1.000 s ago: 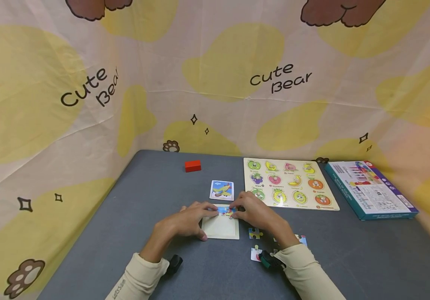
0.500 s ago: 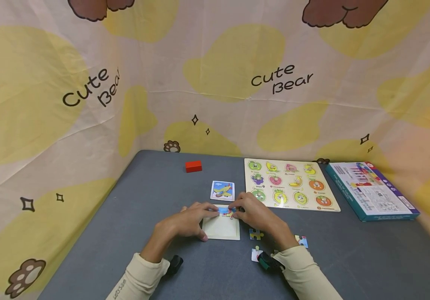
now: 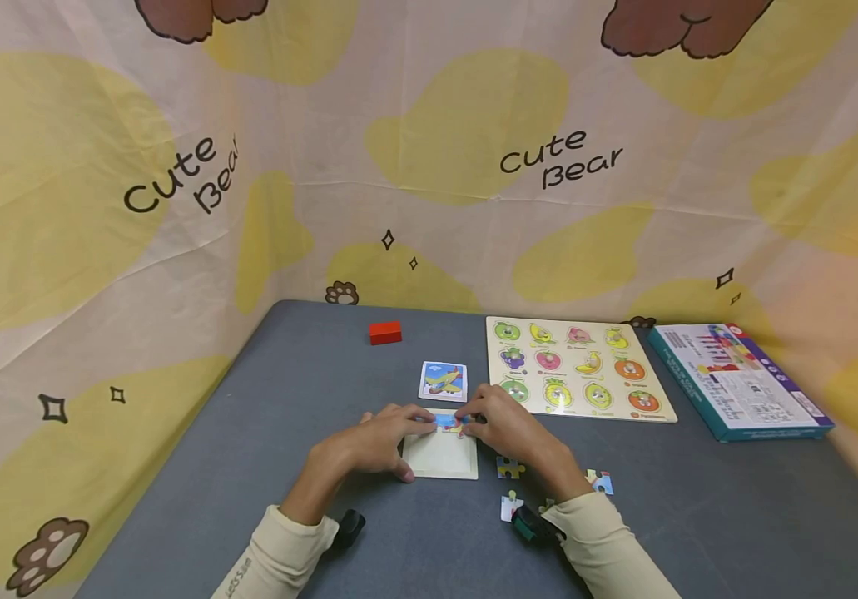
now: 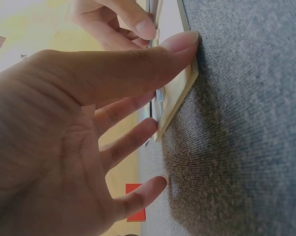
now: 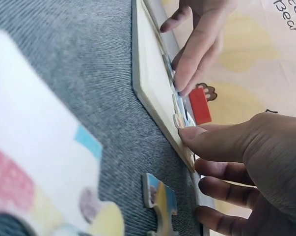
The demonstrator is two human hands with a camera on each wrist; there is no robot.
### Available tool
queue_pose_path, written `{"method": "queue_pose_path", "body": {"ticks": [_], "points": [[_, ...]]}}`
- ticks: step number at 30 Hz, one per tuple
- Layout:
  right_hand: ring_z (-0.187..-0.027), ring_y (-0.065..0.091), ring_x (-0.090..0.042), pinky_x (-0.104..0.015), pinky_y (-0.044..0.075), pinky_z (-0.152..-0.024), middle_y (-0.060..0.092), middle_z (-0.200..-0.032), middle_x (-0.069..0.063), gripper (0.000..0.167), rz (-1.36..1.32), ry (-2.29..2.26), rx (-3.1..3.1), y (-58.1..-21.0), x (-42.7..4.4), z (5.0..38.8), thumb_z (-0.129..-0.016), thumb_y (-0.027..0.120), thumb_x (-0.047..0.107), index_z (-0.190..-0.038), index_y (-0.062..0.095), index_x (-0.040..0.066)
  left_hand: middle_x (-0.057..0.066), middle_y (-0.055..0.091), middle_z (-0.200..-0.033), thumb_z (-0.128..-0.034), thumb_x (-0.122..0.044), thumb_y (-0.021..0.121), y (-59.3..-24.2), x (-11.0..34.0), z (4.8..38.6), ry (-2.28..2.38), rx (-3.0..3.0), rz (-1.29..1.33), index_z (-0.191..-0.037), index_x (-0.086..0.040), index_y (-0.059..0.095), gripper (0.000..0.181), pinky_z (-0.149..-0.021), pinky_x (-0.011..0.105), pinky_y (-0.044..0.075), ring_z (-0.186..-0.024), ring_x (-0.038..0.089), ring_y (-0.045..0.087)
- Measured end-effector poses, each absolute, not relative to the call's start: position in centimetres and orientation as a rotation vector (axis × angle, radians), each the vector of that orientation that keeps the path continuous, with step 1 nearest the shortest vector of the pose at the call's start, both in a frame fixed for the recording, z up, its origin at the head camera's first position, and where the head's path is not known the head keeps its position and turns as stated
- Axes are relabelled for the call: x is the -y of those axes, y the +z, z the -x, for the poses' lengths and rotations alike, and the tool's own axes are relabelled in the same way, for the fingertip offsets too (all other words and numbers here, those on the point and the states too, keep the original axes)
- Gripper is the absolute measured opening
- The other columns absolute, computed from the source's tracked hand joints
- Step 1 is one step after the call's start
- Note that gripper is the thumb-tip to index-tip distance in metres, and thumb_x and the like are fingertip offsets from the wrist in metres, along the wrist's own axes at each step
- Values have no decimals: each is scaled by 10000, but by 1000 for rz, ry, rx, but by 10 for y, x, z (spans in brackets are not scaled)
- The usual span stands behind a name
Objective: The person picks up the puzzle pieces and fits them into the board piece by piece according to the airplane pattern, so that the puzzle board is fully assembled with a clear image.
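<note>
A small pale wooden puzzle tray (image 3: 439,457) lies on the table, with joined blue jigsaw pieces (image 3: 446,421) along its far edge. My left hand (image 3: 379,437) rests on the tray's left side. Its thumb touches the near left corner and its fingertips lie at the pieces; the left wrist view shows the fingers (image 4: 130,142) spread and mostly straight. At the far right corner my right hand (image 3: 511,423) pinches a jigsaw piece (image 5: 178,121) between thumb and forefinger, partly hidden by the thumb. Just beyond the tray lies an airplane picture card (image 3: 443,381).
Loose jigsaw pieces lie right of the tray: a yellow-blue one (image 3: 509,467), a white one (image 3: 511,507) and one by the right sleeve (image 3: 599,481). Behind stand a fruit board (image 3: 574,383), a teal-edged box (image 3: 743,378) and a red block (image 3: 385,333).
Both hands stay at the tray almost unmoved. The right fingertips shift only slightly at the piece, and the right forearm moves a little to the left.
</note>
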State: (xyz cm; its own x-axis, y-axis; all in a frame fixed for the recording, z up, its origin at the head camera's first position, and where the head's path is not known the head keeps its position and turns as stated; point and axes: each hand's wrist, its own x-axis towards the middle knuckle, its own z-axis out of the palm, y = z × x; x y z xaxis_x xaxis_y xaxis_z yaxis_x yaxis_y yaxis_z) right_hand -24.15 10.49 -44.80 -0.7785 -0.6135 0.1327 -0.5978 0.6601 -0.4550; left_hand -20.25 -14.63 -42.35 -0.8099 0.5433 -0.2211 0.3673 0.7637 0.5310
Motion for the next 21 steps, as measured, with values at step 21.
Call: {"method": "queue_pose_path", "body": {"ticks": [21], "points": [[-949,575,-189,-397,515,-844,659,-1044,-56,198,931,-760,-2876,-446,-101,238,-920,826,106,-1117,821,90,12,521,-1569,-882,-153,856,-425,139,201,642,-2616,-792,-1523,-152,589,694,-1069,667,338,-1422,304,430]]}}
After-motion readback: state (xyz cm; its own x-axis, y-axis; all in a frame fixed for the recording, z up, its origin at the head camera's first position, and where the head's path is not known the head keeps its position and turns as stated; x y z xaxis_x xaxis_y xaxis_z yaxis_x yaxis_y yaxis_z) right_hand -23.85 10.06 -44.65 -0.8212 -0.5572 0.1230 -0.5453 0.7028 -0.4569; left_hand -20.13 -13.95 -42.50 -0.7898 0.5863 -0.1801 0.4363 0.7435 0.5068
